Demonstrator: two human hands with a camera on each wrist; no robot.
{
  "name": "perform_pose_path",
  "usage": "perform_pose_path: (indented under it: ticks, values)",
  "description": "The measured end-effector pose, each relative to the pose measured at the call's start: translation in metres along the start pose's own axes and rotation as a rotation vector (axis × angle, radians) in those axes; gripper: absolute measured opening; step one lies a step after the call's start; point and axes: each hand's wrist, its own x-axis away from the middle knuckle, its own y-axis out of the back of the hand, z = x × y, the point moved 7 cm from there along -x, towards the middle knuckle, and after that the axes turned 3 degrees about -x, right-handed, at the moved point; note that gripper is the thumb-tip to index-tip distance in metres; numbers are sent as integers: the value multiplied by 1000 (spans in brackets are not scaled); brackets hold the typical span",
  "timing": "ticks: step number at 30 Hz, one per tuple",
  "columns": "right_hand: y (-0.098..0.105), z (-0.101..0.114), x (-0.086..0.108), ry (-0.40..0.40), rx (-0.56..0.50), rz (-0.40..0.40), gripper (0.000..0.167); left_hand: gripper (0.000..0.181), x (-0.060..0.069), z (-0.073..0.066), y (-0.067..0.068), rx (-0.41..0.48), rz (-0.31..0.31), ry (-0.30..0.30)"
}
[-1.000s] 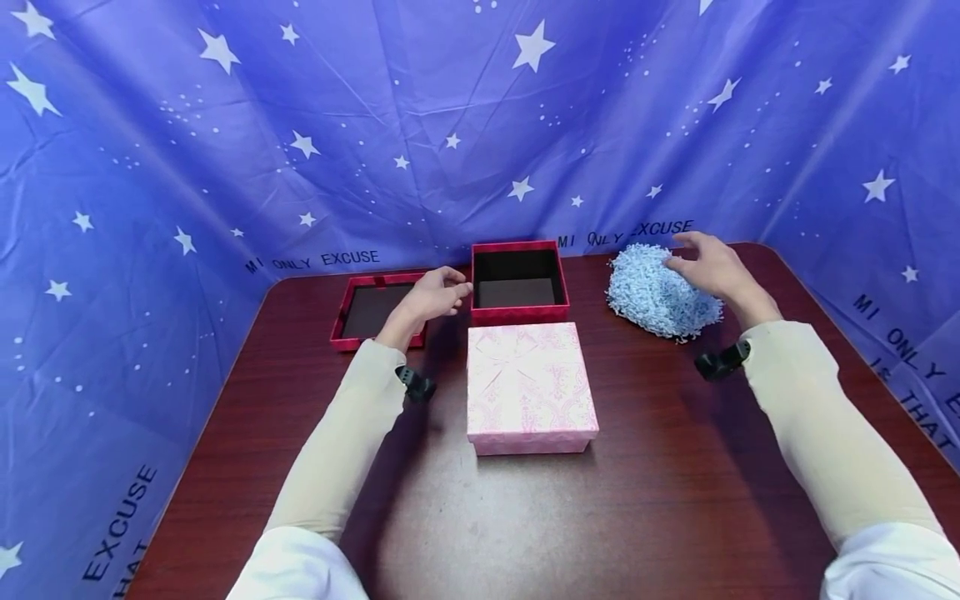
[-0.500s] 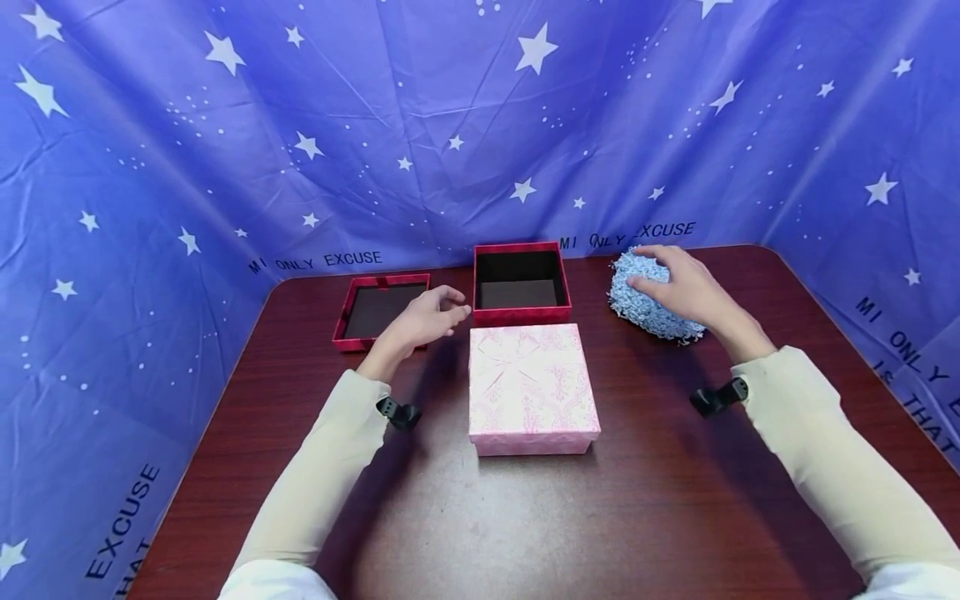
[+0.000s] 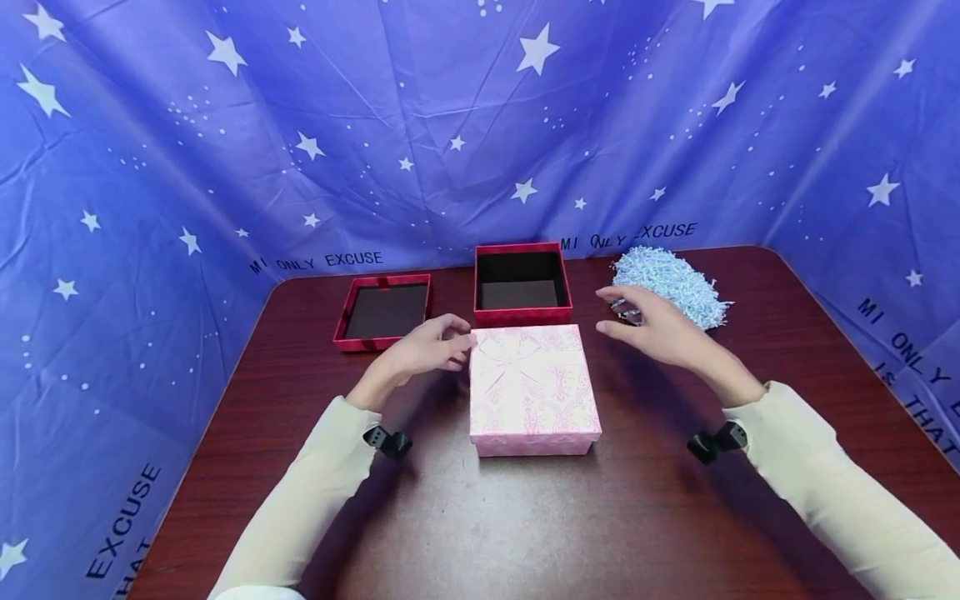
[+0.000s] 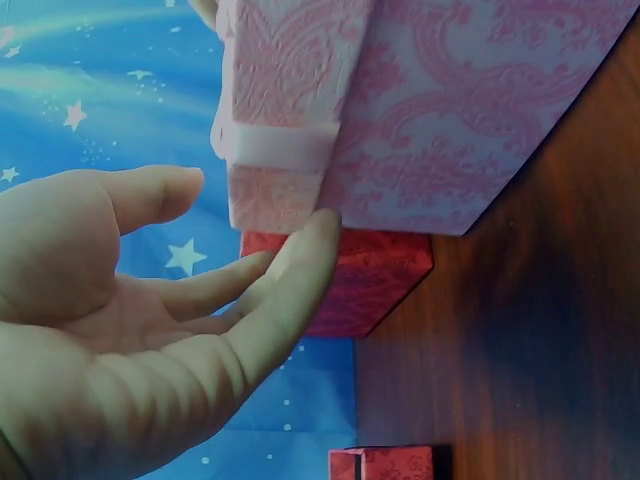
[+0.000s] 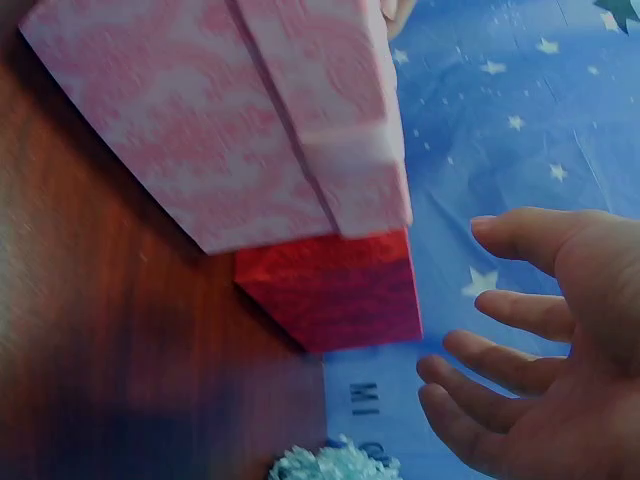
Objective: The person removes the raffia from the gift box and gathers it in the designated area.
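The pink box (image 3: 528, 387) sits on the brown table (image 3: 528, 525), right between the person's two hands. The left hand (image 3: 427, 348) is by the box's far corner on its side. Its thumb and fingers are wide apart and a bit bent, and it holds nothing; whether its fingertips touch the box, one cannot tell. The right hand (image 3: 652, 329) is up in the air, a little away from the box, spread wide and holding nothing. Past the hands, in the middle, stands a red box (image 3: 522, 316) with its dark inside showing. A flat red lid (image 3: 387, 312) lies beyond the left hand. Fluffy blue paper shreds (image 3: 671, 279) lie beyond the right hand. Behind everything hangs a blue cloth (image 3: 375, 92) with white stars.
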Motion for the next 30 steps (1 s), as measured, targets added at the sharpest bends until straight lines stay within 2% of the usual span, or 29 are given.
perform_pose_path:
  ticks: [8, 15, 18, 23, 30]
  values:
    - [-26, 7, 14, -12, -87, 82, 55, 47, 10, 3, -10, 36, 53, -2]
    - [-47, 9, 24, -30, -167, 161, 64, 56, 14, 8, -17, 145, 128, -1]
    - [-56, 5, 27, -81, -272, 217, 65, 62, 15, 12, -21, 192, 162, 13]
    - [-69, -1, 28, -191, -539, 301, 65, 67, 14, 17, -23, 247, 170, 31]
    - [-70, -2, 28, -218, -613, 301, 66, 67, 12, 18, -22, 265, 164, 20]
